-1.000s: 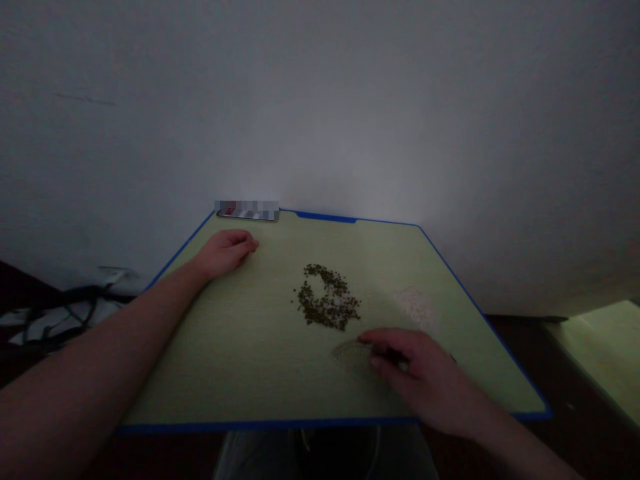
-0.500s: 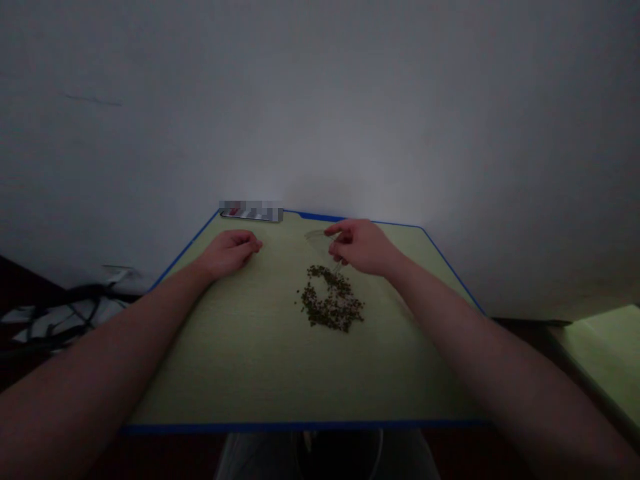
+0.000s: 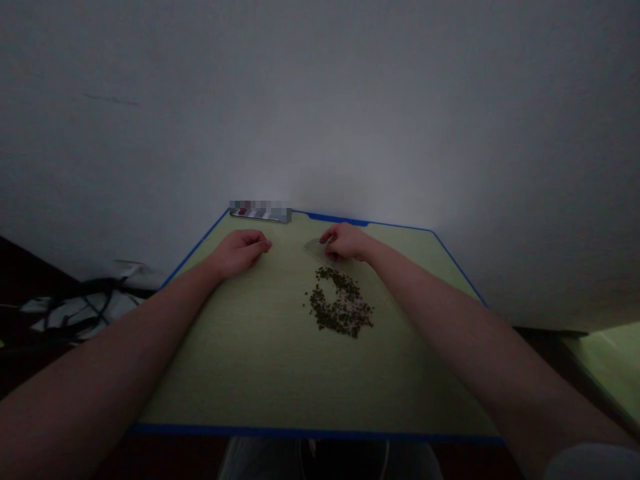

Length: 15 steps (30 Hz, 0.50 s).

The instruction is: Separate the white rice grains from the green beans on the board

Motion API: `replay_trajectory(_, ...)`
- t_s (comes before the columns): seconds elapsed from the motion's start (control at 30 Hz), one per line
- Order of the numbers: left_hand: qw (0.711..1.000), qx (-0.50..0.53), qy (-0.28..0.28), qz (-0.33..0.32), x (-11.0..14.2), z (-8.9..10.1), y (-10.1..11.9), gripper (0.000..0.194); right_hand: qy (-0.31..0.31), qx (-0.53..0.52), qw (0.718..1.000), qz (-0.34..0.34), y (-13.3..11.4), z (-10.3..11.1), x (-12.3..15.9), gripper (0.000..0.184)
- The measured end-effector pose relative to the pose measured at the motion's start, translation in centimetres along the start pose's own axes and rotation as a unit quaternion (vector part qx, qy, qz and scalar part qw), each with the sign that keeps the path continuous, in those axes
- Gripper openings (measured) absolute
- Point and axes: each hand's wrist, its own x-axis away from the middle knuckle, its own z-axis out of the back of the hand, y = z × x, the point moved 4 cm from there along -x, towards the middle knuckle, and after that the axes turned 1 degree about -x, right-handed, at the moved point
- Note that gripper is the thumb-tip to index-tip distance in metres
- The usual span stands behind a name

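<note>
A loose patch of small dark green and brown grains, perhaps beans or seeds (image 3: 343,310), lies on the pale yellow-green tabletop (image 3: 240,373), with a small gap near its upper left. Just behind the grains is a shallow, clear, see-through dish (image 3: 315,249), faint against the table. My right hand (image 3: 345,241) is at the dish's right side, fingers curled down and closed on it; its far part is hidden behind them. My left hand (image 3: 244,252) rests on the table left of the dish, fingers loosely curled in, with nothing seen in them.
A phone-like flat item (image 3: 260,212), partly blurred out, lies at the table's back left edge. Blue trim (image 3: 320,432) borders the table, and a pale wall (image 3: 320,120) stands right behind it. Dark cables (image 3: 85,307) lie at lower left.
My right hand has moved back from the grains with the clear dish, which now sits lower and flatter on the table. My left hand stays in place; the view has shifted slightly.
</note>
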Motion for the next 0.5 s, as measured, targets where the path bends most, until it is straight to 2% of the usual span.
replay_trajectory(0.2,1.000,-0.008,0.002,-0.008,0.0,0.0,0.2,0.026,-0.029,0.092,0.988,0.117,-3.8,-1.2,2.3,0.031)
replay_trajectory(0.37,1.000,-0.011,0.007,-0.012,0.1,0.0,0.3,0.025,-0.064,0.160,0.957,0.232,-6.8,-2.4,4.5,0.040)
replay_trajectory(0.5,1.000,-0.004,0.013,-0.006,0.2,0.1,0.4,0.025,-0.096,0.197,0.934,0.283,-7.8,-3.1,6.1,0.038)
